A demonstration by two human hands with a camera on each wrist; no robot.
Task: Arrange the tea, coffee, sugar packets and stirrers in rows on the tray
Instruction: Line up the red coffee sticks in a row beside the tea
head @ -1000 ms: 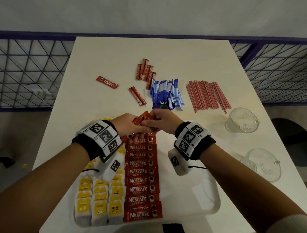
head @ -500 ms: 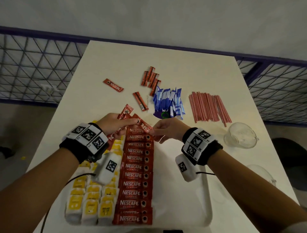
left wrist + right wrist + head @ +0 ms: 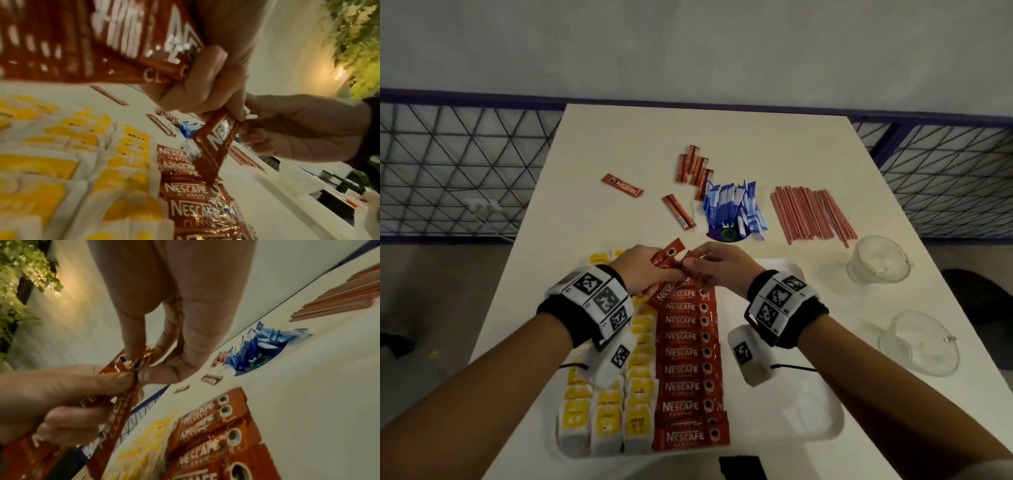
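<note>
A white tray (image 3: 813, 421) holds yellow tea bags (image 3: 604, 425) in rows on its left and a column of red Nescafe coffee sachets (image 3: 688, 370) down its middle. Over the tray's far end my left hand (image 3: 643, 274) grips a small bunch of coffee sachets (image 3: 667, 255). My right hand (image 3: 717, 269) pinches the end of one sachet (image 3: 213, 146) from that bunch; its lower tip hangs just above the column. Farther off on the table lie loose coffee sachets (image 3: 693, 169), blue sugar packets (image 3: 734, 210) and red stirrers (image 3: 811, 214).
Two clear glass cups (image 3: 878, 260) (image 3: 917, 342) stand on the table right of the tray. One lone sachet (image 3: 621, 185) lies at the far left. A wire fence (image 3: 458, 171) runs behind the white table (image 3: 619, 137). The tray's right half is bare.
My hands have come back together over the tray's far end. The sachet laid at the top of the column stays there, and my right hand now pinches another one from the left hand's bunch.
</note>
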